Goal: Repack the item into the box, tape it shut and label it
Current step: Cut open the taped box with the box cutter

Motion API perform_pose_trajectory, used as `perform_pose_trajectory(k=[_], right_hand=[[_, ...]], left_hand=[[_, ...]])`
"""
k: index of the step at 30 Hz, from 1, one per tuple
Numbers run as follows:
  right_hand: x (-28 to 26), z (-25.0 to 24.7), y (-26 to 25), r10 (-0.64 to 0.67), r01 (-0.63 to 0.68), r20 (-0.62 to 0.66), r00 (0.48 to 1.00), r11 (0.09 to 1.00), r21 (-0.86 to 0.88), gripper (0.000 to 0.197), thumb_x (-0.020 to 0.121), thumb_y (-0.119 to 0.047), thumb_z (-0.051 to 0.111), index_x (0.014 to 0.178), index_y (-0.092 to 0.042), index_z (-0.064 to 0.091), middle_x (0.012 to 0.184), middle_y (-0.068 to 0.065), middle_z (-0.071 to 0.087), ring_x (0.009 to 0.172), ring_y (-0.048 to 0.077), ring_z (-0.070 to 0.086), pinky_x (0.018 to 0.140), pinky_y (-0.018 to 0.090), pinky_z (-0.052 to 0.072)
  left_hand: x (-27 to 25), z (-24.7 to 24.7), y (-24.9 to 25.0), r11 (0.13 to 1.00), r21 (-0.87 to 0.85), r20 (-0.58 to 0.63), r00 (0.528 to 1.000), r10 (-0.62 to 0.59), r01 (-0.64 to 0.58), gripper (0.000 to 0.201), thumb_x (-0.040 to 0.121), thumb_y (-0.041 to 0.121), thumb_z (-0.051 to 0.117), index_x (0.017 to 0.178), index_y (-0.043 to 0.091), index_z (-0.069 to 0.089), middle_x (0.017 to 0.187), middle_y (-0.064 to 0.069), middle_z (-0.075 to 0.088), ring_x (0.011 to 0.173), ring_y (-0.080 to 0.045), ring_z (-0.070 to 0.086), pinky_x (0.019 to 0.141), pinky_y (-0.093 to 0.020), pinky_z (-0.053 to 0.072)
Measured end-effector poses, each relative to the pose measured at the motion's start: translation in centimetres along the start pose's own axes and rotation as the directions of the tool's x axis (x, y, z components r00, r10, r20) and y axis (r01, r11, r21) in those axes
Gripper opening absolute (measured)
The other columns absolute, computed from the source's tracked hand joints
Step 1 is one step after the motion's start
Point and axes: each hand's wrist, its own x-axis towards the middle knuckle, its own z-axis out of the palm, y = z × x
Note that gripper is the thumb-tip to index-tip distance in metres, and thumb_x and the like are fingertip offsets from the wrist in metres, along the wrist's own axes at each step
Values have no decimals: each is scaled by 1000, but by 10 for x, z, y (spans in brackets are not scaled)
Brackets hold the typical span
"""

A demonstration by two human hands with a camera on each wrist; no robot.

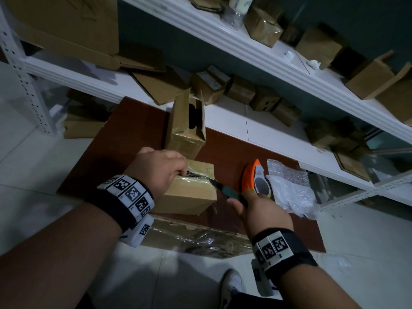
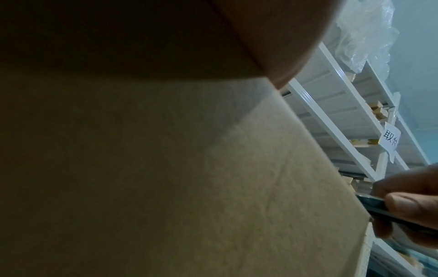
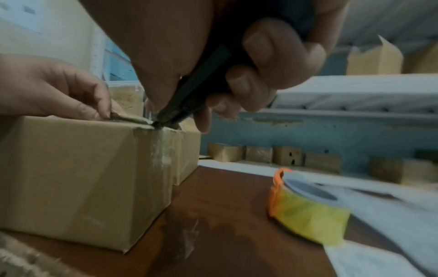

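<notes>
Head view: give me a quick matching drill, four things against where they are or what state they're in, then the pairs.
Things:
1. cutter
2. tape roll
3. bubble wrap
4. tall box

States:
A. lies at the board's right edge
B. stands behind the near box, top flaps open
C. held in the right hand, tip at the near box's taped seam
D. sits in an orange dispenser, between near box and wrap

Pairs: 1-C, 2-D, 3-A, 4-B

Beyond both hands, white metal shelving [image 1: 256, 54] runs across a teal-blue wall [image 1: 156, 39], its shelves crowded with small brown cardboard boxes [image 1: 263, 26]. A reddish-brown wooden board [image 1: 133, 130] lies beneath the hands on pale glossy floor tiles [image 1: 26, 163]. The lighting is dim.
</notes>
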Motion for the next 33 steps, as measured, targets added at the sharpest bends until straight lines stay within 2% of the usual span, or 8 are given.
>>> perform_pose_trajectory(k=[3,5,8,11,14,21,28,33], right_hand=[[1,6,-1,-2,1,5,1000,998,60,48,93,-71,33,105,-29,53,88,-1,63,86,26,64,59,32,40],[6,8,-3,-7,6,5,1000,997,71,47,93,-71,35,105,-29,52,86,-1,64,85,26,64,60,32,42],[15,10,-4,-25,25,2,1000,998,63,46,93,-70,35,100,-26,49,79,-1,54,84,29,64,61,34,46],[21,12,-1,-36,37,-29,999,998,47,49,92,-72,34,103,-27,50,86,1,58,86,29,64,65,37,52],[22,14,7,-73,74,-44,996,997,21,51,90,-74,32,106,-29,50,95,0,63,87,27,64,63,35,49],[23,13,22,-101,102,-30,994,994,31,50,90,-74,33,97,-28,48,73,-5,49,79,27,63,59,33,48],[28,17,22,-111,115,-99,989,993,30,53,90,-74,31,101,-26,51,77,-5,49,78,25,62,59,33,48],[23,26,35,-47,77,-133,990,970,230,46,90,-69,39,92,-26,56,62,-8,47,71,26,62,60,36,49]], left_hand=[[1,1,0,1000,6,-2,1000,5,-5,25,86,11,66,92,36,66,113,14,69,100,-13,65,90,-39,37],[2,2,-1,1000,15,0,1000,6,-6,26,88,12,64,95,37,64,112,14,69,97,-14,65,90,-40,38],[3,2,0,1000,13,0,1000,6,-6,23,92,14,60,97,37,62,110,15,68,95,-15,65,90,-40,39],[3,0,1,1000,13,4,1000,-8,8,21,93,17,57,98,38,61,110,15,67,95,-15,65,90,-41,40],[3,-1,3,1000,17,7,1000,-21,21,21,94,18,55,100,37,62,110,15,68,94,-15,65,91,-42,41],[9,-4,11,995,11,2,995,-98,98,27,93,10,54,104,33,61,96,11,68,80,-18,63,88,-44,45],[11,-2,10,995,35,-1,995,-97,97,26,93,11,55,103,34,61,101,11,68,85,-16,65,89,-45,44],[11,-2,10,997,33,-2,998,-64,64,18,93,18,59,99,34,61,106,12,68,91,-15,65,90,-47,44]])
